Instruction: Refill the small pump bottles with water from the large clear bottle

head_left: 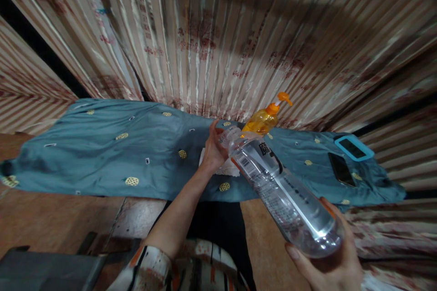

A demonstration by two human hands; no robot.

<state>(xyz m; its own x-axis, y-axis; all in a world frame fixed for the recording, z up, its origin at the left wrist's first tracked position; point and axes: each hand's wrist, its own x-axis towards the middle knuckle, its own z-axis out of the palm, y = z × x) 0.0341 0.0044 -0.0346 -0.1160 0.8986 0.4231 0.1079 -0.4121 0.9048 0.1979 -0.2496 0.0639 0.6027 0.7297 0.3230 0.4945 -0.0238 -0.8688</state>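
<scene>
The right hand (329,261), at the lower right of the frame, grips the base of a large clear plastic water bottle (280,191). Its fingers are wrapped around the bottom end and clamped on it, with the thumb lying along the near side. The bottle is tilted, running from lower right up toward the centre of the frame, its neck pointing away from the person. A label with a barcode and dark printed characters sits on the upper part of the bottle.

The left hand (214,148), at the centre of the frame, is at the bottle's cap end. Its fingers are curled around the neck and closed on it; the cap itself is hidden by the fingers.

Just behind the bottle's neck stands an orange pump dispenser bottle (264,118), upright and leaning slightly in the view. Below the left hand lies a white folded cloth or paper (225,168). All rest on a teal embroidered cloth (119,150) spread across the middle of the frame. At the right edge of the cloth lie a dark smartphone (341,169) and, just beyond it, a phone in a blue waterproof pouch (354,148). Striped curtains (218,32) fill the upper frame.
</scene>
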